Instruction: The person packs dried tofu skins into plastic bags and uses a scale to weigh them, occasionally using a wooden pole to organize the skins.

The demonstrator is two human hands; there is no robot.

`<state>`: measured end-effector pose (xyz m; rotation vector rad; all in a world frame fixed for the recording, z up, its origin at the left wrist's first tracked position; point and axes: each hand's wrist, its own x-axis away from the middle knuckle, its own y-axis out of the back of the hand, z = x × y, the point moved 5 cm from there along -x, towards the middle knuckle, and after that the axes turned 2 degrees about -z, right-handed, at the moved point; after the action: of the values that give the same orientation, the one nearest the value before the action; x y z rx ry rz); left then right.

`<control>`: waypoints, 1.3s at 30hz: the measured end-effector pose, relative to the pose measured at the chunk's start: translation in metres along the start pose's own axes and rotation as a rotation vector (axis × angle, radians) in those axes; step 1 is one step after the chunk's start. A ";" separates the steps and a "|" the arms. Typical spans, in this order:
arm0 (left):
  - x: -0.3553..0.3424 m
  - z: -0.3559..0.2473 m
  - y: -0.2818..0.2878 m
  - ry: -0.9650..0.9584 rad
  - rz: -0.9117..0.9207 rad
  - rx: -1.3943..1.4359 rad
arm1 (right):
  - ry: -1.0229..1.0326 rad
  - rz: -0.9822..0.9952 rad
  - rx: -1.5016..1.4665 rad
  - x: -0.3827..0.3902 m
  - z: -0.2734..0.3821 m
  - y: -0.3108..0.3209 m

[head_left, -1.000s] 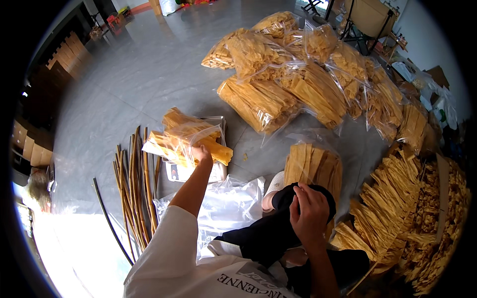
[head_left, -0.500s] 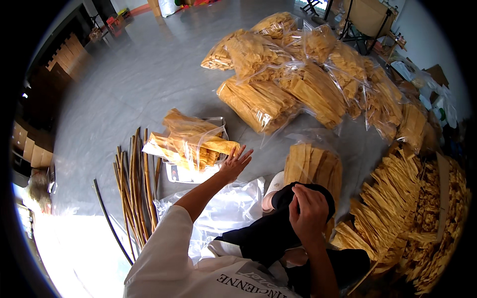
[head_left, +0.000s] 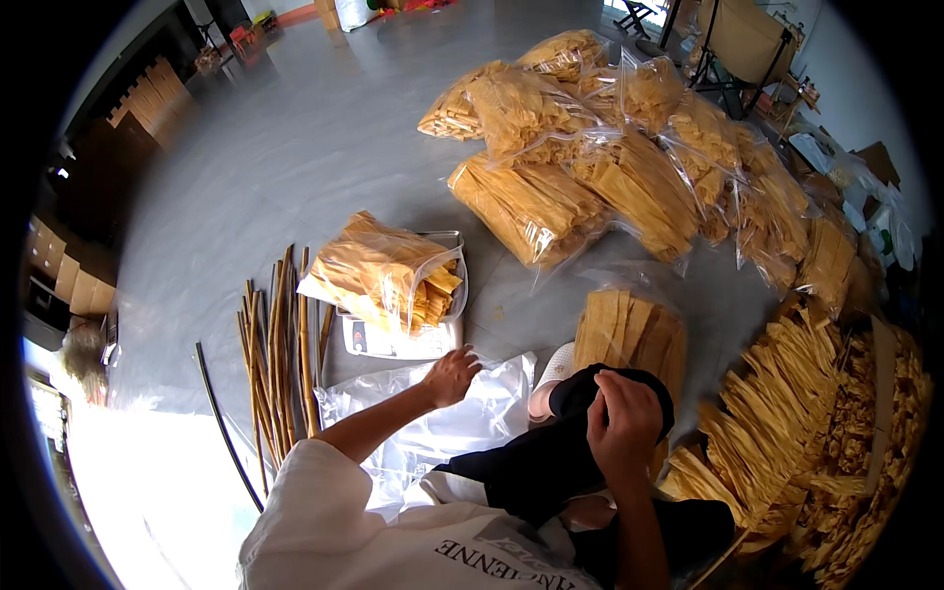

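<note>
My left hand (head_left: pixel 453 377) hovers over a flat clear plastic bag (head_left: pixel 447 418) on the floor, empty, its fingers loosely bent and apart. Just beyond it, a clear bag of dried yellow-brown strips (head_left: pixel 379 267) lies on the metal tray (head_left: pixel 458 246) of a white scale (head_left: pixel 379 340). The bag's mouth faces right, with strip ends showing there. My right hand (head_left: pixel 626 418) is raised by my knee, with fingers bent, thumb apart and nothing visible in it. Another bag of strips (head_left: pixel 629 339) stands upright beyond that knee.
Several filled clear bags (head_left: pixel 531 211) are heaped at the far right. Loose dried strips (head_left: pixel 777 393) pile up to my right. A bundle of thin brown sticks (head_left: pixel 275 364) lies left of the scale, beside a dark curved rod (head_left: pixel 224 428). A folding chair (head_left: pixel 742 44) stands far right.
My left hand has drawn back from the strips at the bag's mouth, toward me. The strip that stuck out there now lies within the bag, which sits more squarely on the scale.
</note>
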<state>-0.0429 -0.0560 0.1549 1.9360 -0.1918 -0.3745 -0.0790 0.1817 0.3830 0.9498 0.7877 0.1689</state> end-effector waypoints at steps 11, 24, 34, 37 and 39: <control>0.111 -0.006 -0.074 0.812 0.065 0.659 | 0.030 -0.009 0.038 0.001 0.005 0.000; 0.130 0.074 -0.085 1.515 -0.489 1.687 | 0.046 -0.016 0.107 0.004 0.011 0.000; 0.111 0.129 -0.056 1.544 -0.727 1.858 | 0.048 -0.032 0.113 0.006 0.016 -0.004; 0.095 0.137 -0.051 1.511 -0.657 1.843 | 0.030 -0.051 0.108 0.008 0.014 0.000; 0.085 0.154 -0.063 1.445 -0.568 1.812 | -0.008 -0.121 0.075 0.011 0.011 0.013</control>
<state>-0.0196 -0.1917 0.0289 3.3185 1.4522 1.4094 -0.0611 0.1871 0.3909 0.9699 0.8462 0.0300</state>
